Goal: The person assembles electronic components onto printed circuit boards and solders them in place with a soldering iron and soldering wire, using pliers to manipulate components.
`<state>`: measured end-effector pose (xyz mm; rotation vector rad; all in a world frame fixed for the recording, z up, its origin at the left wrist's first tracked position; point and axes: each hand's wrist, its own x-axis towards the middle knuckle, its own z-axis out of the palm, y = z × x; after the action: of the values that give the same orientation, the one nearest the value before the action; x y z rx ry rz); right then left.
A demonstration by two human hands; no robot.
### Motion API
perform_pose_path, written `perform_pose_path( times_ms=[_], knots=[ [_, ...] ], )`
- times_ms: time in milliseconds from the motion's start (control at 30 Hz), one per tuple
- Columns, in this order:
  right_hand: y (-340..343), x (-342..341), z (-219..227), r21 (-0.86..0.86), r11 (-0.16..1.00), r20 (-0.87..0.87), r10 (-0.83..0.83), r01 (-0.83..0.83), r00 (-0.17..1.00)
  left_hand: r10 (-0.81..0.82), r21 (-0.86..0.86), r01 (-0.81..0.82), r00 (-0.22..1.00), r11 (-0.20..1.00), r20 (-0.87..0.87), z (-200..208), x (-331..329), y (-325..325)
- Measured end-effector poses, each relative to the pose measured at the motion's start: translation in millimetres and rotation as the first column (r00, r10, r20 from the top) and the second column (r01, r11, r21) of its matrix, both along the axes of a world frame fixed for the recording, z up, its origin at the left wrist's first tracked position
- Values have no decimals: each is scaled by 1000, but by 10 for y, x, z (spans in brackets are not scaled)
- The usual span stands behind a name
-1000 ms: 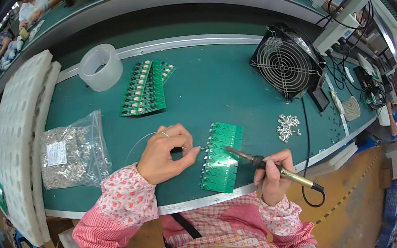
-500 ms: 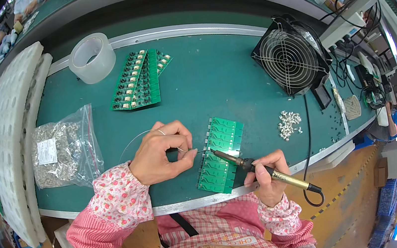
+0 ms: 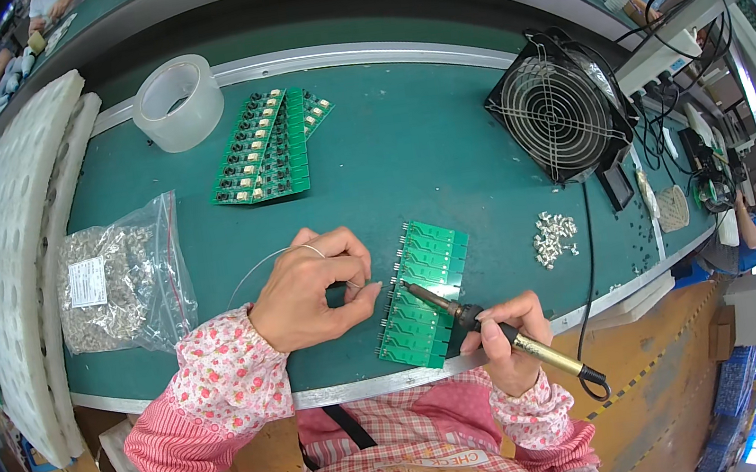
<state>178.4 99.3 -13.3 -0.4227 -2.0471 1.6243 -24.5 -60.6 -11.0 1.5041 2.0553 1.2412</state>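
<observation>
A green circuit board panel (image 3: 423, 302) lies before me near the front edge of the bench, with a row of pins along its left side. My right hand (image 3: 512, 338) is closed round the handle of a soldering iron (image 3: 468, 317). The iron's tip points at the panel's left row of pins; whether it touches cannot be made out. Just left of the panel, my left hand (image 3: 316, 287) pinches a thin strand of solder wire (image 3: 251, 275). The wire loops behind that hand, and its free end is close to the pins.
Farther back are stacked populated circuit boards (image 3: 260, 151) and a clear tape roll (image 3: 179, 104). A bag of small white parts (image 3: 122, 284) and white foam trays (image 3: 26, 282) stand left. Loose white connectors (image 3: 554, 239), a black fan (image 3: 560, 107) and the iron's cord (image 3: 589, 246) are right.
My left hand has shifted slightly right with the wire. The iron has moved only a little, its tip staying over the row of pins.
</observation>
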Motion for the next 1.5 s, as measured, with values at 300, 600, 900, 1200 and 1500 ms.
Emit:
perform_pose_path(
  times_ms=[300, 600, 900, 1200, 1500],
  knots=[
    [1, 9, -5, 83, 996, -11, 36, -35, 999, -14, 17, 15, 999, 1000, -46, -7, 8, 3],
    [-14, 17, -36, -31, 998, -6, -55, 55, 998, 4, 16, -3, 999, 1000, -46, -3, 17, 14],
    [8, 13, -29, -13, 1000, 6, -15, 15, 1000, -2, 14, 3, 999, 1000, -50, -23, 14, 29],
    [-8, 1, -19, -17, 1000, 9, -20, 20, 1000, 14, 71, -8, 996, 997, -83, -30, 35, 34],
    [-18, 6, -13, 3, 1000, 7, -18, 18, 1000, 1, 10, 0, 997, 1000, -77, -12, 38, 25]
  ],
)
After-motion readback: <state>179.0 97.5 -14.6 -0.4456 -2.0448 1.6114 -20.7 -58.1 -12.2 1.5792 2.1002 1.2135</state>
